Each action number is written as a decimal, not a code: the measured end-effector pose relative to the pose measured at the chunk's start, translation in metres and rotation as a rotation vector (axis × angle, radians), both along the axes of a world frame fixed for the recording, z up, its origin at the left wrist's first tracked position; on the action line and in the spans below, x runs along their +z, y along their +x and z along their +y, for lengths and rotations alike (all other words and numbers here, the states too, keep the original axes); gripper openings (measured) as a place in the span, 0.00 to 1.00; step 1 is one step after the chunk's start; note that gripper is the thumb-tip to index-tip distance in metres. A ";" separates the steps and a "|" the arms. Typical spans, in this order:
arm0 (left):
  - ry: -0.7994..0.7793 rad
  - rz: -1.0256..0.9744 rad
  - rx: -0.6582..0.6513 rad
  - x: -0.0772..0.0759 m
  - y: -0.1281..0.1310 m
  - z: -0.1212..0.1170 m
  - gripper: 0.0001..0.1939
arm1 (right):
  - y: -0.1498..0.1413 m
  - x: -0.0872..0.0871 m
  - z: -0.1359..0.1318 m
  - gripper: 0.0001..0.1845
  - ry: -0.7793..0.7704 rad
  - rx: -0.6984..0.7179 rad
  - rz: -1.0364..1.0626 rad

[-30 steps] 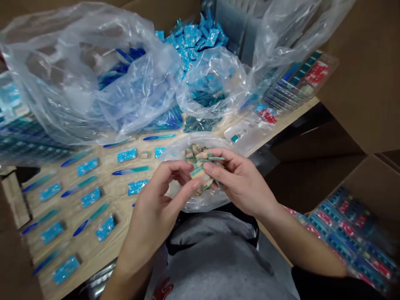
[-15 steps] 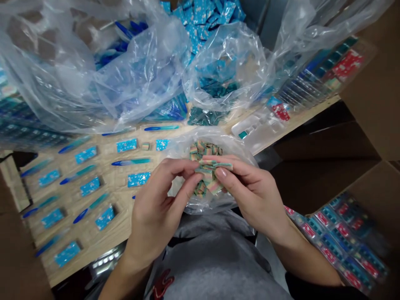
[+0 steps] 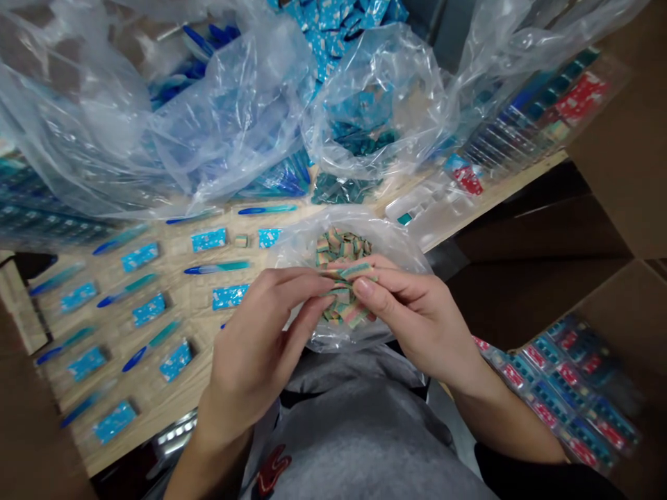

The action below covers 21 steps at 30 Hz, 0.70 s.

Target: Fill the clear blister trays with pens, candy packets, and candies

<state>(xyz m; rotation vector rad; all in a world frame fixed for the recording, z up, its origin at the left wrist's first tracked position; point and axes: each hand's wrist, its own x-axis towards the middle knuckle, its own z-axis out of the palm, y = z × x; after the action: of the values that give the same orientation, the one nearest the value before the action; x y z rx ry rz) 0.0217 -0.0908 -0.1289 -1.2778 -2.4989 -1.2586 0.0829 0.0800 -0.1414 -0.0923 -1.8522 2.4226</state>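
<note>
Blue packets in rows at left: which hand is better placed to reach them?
Probably the left hand: it is nearer the packets; the right hand sits farther off, fingers holding striped pieces.

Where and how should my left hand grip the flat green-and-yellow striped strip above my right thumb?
Probably pinch the strip by its left end, from the left: that flat end juts past the right thumb toward the left hand.

Cardboard box (image 3: 622, 312) right, packs (image 3: 560, 392) inside; blue items (image 3: 195, 66), possibly pens, bagged upper left.
</note>
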 end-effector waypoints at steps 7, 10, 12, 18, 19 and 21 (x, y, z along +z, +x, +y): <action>-0.103 0.110 -0.022 0.007 -0.001 0.001 0.12 | -0.003 0.003 0.001 0.19 -0.022 0.022 -0.010; -0.043 -0.003 -0.024 0.006 -0.001 0.000 0.11 | -0.004 -0.001 -0.001 0.16 -0.148 0.045 -0.095; 0.015 -0.107 -0.029 0.004 0.000 -0.001 0.12 | -0.004 -0.006 -0.003 0.15 -0.248 0.074 -0.179; 0.203 -0.244 0.051 0.000 0.002 0.003 0.10 | -0.003 -0.002 -0.006 0.13 -0.118 -0.006 -0.193; 0.216 -0.246 0.080 -0.001 0.003 0.004 0.09 | -0.003 0.000 -0.006 0.13 -0.071 -0.027 -0.164; 0.226 -0.240 0.125 -0.001 0.003 0.005 0.07 | -0.003 0.005 -0.007 0.11 0.002 -0.071 -0.085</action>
<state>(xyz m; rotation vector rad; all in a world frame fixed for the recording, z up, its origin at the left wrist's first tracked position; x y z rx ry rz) 0.0248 -0.0859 -0.1296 -0.9557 -2.4492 -1.6923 0.0800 0.0730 -0.1368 -0.2605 -1.8510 2.4048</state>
